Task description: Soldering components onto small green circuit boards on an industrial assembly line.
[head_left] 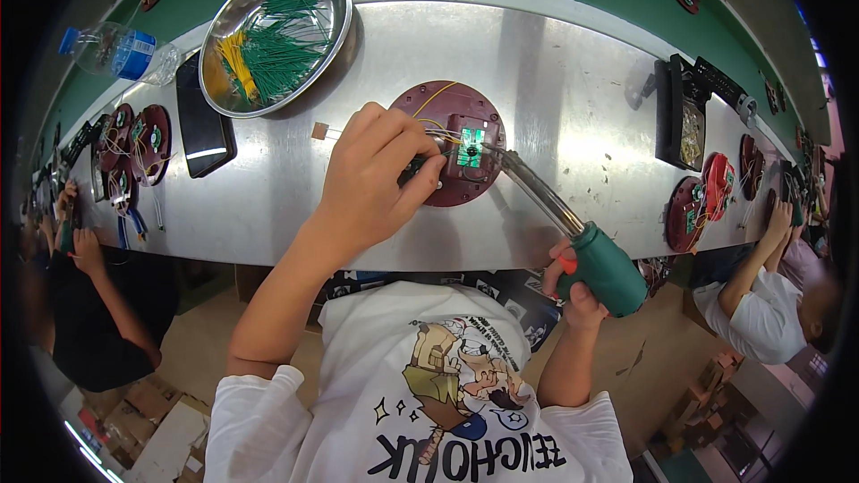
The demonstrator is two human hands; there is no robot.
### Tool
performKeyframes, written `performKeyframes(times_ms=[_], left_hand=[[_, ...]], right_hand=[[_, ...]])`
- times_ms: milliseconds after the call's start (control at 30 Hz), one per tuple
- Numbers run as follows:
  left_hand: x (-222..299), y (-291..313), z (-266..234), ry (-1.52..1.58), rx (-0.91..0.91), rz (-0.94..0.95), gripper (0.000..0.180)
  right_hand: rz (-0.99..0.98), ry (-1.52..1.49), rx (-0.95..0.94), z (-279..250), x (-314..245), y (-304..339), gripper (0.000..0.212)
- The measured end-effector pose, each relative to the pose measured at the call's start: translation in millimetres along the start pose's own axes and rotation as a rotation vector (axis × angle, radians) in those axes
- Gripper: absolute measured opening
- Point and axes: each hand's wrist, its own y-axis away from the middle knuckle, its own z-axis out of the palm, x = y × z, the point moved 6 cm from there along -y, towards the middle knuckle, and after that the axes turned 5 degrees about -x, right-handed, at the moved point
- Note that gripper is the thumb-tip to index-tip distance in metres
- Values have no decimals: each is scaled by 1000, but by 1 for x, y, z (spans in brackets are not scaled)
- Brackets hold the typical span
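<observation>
A round dark-red disc [438, 192] lies on the metal bench in front of me. On it sits a dark-red housing holding a small green circuit board [471, 148], with thin yellow and other wires attached. My left hand [380, 165] is over the disc's left side, fingers closed in a pinch beside the board; what they hold is mostly hidden. My right hand [577, 295] grips a green soldering gun [608, 270] with a red trigger. Its metal barrel points up and left, and the tip is at the board's right edge. A small brown part [319, 131] on thin leads lies left of my hand.
A steel bowl [340, 36] of green and yellow wires stands back left, beside a black tray [204, 125] and a plastic bottle [116, 52]. At right are a black box [676, 116] and more discs [684, 215]. Co-workers' hands [88, 252] show at both sides.
</observation>
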Motion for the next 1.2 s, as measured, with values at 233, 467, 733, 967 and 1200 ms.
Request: performKeyframes(times_ms=[233, 467, 733, 967, 1200], left_hand=[[-11, -4, -2, -14, -25, -10, 15], [31, -15, -10, -342, -46, -14, 68], [-16, -140, 22, -629, -200, 48, 63], [-32, -340, 126, -499, -210, -287, 64], [-98, -377, 169, -482, -182, -503, 51]], right_hand=[[-1, -42, 57, 6, -3, -15, 57], [-128, -77, 213, -48, -15, -21, 54], [-354, -226, 616, -90, -21, -15, 36], [-418, -69, 878, -85, -12, -11, 33], [-393, -134, 843, -91, -2, -9, 33]])
